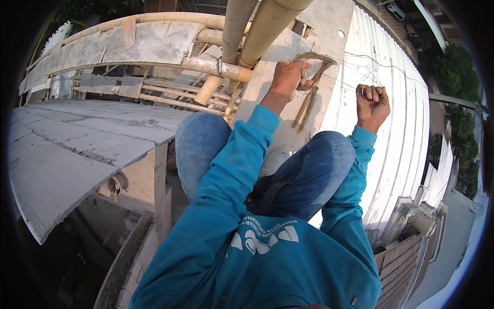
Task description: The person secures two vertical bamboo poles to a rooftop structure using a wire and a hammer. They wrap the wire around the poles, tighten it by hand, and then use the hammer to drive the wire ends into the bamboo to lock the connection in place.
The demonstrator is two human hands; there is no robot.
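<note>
Above the board (288, 116), a wire bundle (325, 63) extends rightward from the left hand (288, 77).

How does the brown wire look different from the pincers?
The wire is many thin strands, while the pincers have two thicker handles.
The wire bends into a loop with loose ends sticking out; the pincers' handles are nearly straight.
Both look brownish and are close to the left hand.
</note>
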